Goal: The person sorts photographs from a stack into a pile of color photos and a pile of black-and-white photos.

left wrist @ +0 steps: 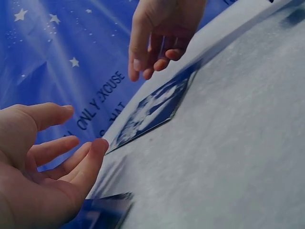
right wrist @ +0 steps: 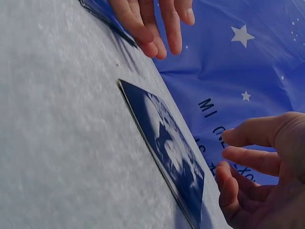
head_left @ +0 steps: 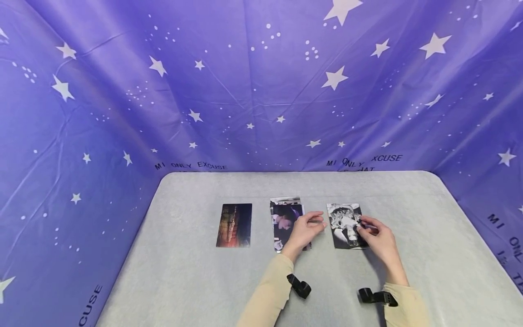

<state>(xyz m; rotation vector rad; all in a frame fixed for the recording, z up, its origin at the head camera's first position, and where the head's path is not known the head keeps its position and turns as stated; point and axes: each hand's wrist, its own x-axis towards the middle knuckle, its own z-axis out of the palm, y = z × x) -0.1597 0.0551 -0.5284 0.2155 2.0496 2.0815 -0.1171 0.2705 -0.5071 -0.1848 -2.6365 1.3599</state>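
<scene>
A black-and-white photo card (head_left: 342,223) lies flat on the table, right of centre, and its layered edge in the right wrist view suggests a small stack. My right hand (head_left: 381,240) hovers at its right edge; loosely bent, the fingers (right wrist: 233,157) look apart from the card (right wrist: 167,143). Left of it, a loose pile of photo cards (head_left: 283,225) has a purple-toned picture on top. Over that pile's right side is my left hand (head_left: 304,231), its fingers (left wrist: 86,162) relaxed and holding nothing. A dark reddish-brown photo card (head_left: 234,225) lies alone farther left.
The grey table (head_left: 184,281) has rounded far corners. Behind and beside it hangs a purple-blue curtain (head_left: 229,91) with white stars and printed lettering. Each wrist wears a black strap with a small device (head_left: 300,287).
</scene>
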